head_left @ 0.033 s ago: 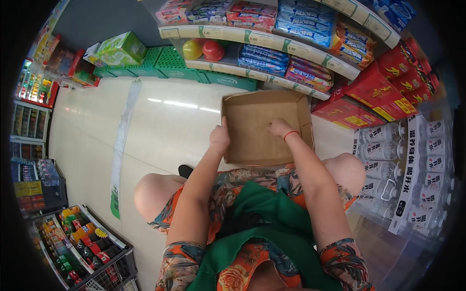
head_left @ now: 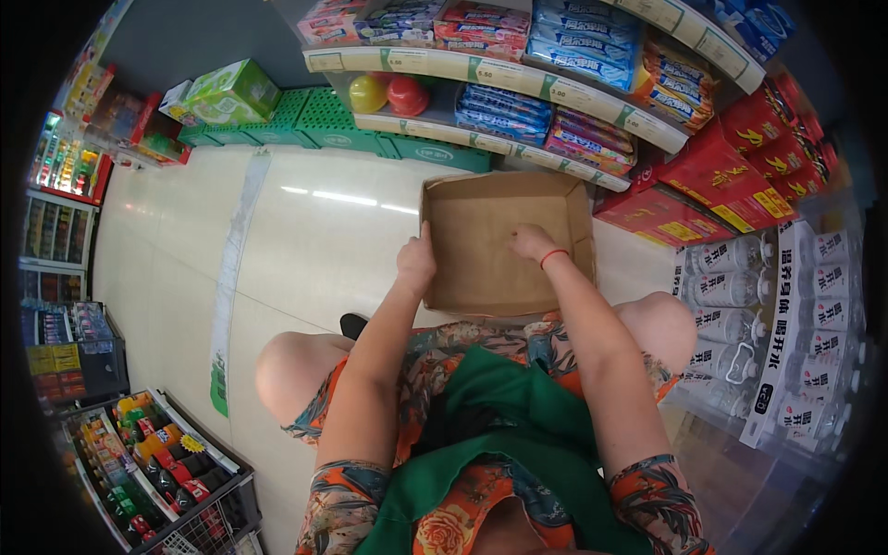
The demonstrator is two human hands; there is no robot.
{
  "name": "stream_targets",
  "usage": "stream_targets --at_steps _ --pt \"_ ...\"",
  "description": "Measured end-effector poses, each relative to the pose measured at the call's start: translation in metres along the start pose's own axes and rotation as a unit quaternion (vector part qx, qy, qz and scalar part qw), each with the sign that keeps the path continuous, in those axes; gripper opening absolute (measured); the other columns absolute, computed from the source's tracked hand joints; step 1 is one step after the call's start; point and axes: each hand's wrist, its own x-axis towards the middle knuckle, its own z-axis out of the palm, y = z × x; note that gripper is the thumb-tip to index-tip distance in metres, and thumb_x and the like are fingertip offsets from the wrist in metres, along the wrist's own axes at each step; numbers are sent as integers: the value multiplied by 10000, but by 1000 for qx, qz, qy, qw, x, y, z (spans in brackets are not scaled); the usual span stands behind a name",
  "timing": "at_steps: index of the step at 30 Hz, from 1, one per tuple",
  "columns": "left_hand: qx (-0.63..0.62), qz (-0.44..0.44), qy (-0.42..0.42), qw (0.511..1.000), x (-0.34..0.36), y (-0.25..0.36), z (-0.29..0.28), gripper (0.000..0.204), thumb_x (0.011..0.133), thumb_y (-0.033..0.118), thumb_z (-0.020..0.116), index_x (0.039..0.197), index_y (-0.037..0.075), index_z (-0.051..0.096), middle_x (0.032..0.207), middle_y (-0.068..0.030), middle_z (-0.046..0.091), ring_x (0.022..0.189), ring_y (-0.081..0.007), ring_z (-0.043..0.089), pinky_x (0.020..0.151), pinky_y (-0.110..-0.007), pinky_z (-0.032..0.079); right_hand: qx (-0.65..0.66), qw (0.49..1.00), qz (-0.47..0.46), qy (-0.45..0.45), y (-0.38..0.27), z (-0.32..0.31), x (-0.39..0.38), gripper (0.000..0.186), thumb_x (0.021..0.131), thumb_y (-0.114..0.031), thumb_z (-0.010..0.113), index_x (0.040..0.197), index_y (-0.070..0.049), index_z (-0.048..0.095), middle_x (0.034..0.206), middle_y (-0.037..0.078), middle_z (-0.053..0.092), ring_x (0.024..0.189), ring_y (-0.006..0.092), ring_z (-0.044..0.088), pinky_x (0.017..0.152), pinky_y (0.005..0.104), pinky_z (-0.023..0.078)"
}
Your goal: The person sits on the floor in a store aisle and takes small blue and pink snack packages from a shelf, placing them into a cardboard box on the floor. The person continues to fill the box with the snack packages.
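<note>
An open, shallow cardboard box [head_left: 490, 273] rests on the floor in front of my knees, with its inside facing up. My left hand [head_left: 416, 261] grips the box's left wall, the thumb along the top of the edge. My right hand [head_left: 534, 242], with a thin red band at the wrist, hangs over the inside of the box toward its right part. Its fingers are curled closed. Whether anything is between them is hidden.
Beyond the box, a shelf [head_left: 518, 69] holds packaged snacks and two round balls. Red cartons [head_left: 712, 180] and packs of water bottles [head_left: 726, 287] stand at right. Green crates [head_left: 342, 125] line the back. A drinks rack [head_left: 162, 472] stands lower left.
</note>
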Motion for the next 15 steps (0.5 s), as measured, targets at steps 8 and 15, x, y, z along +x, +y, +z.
stream_targets --at_steps 8,15 --pt "-49 32 266 962 22 -7 -7 488 741 54 581 1219 94 496 1102 -169 535 974 -343 523 812 -422 477 97 989 -66 85 -28 6 6 290 827 -248 526 998 -52 656 991 174 646 904 330 620 794 392 496" --pt "-197 152 231 940 46 67 -12 399 744 136 626 1135 84 563 1068 -147 563 988 -357 506 847 -426 459 421 898 -28 126 -41 -16 32 241 824 -244 603 982 -66 641 899 105 673 816 242 645 717 328 496"
